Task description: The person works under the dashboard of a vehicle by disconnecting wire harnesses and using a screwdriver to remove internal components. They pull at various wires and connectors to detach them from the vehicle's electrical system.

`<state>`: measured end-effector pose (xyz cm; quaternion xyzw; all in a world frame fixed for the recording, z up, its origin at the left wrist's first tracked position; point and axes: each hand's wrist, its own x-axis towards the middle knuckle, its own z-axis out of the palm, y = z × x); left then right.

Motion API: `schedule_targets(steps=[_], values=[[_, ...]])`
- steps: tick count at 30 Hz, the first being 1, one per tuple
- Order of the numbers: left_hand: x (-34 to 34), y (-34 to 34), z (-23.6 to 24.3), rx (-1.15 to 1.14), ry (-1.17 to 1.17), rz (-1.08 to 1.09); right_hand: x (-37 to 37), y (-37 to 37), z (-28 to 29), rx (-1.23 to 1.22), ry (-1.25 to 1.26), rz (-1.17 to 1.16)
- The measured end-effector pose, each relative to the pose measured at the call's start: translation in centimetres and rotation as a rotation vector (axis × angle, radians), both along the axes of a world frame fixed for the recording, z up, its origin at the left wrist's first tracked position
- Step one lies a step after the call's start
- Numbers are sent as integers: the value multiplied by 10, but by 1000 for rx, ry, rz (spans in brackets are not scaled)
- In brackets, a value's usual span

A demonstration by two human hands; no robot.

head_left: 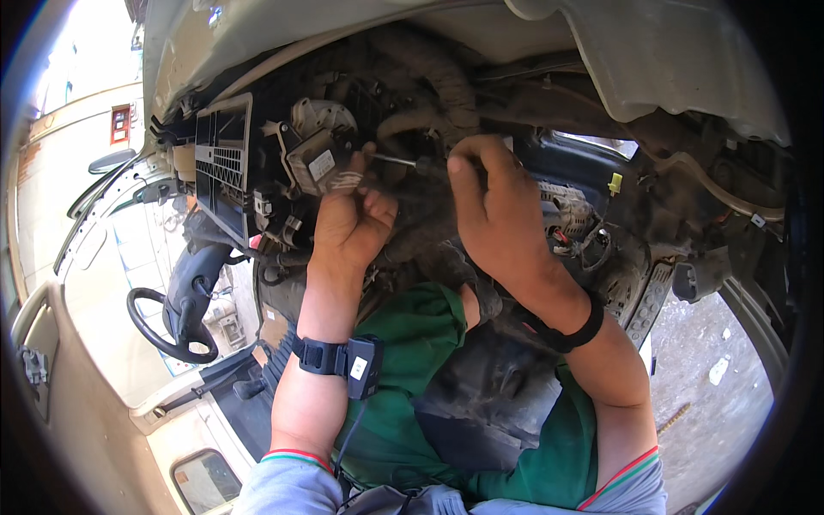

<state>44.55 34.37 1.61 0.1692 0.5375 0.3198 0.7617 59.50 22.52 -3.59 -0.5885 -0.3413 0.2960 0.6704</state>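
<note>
My right hand grips the dark handle of a screwdriver, whose metal shaft points left toward a boxy metal module with a white label, mounted in the opened dashboard. My left hand is raised just below that module, palm up with fingers curled at the screwdriver's far end; what they hold is hidden and blurred. Dark hoses run behind my hands. A slotted black panel stands left of the module.
A steering wheel and column are at left, beside a beige door panel. Wiring and connectors hang at right under an overhanging panel. Green fabric, a patch of skin and a dark padded shape lie below my arms.
</note>
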Motion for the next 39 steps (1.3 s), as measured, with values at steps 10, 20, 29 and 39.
schedule_targets(steps=[10,20,29,39], values=[[2,-2,-2,3,25,29,3,-1,8,-132,117,37],[1,0,0,23,10,-20,4,-2,9,-151,63,88],[2,0,0,22,44,-14,0,-2,6,-52,16,35],[3,-1,-5,20,64,15,-5,-4,1,12,160,14]])
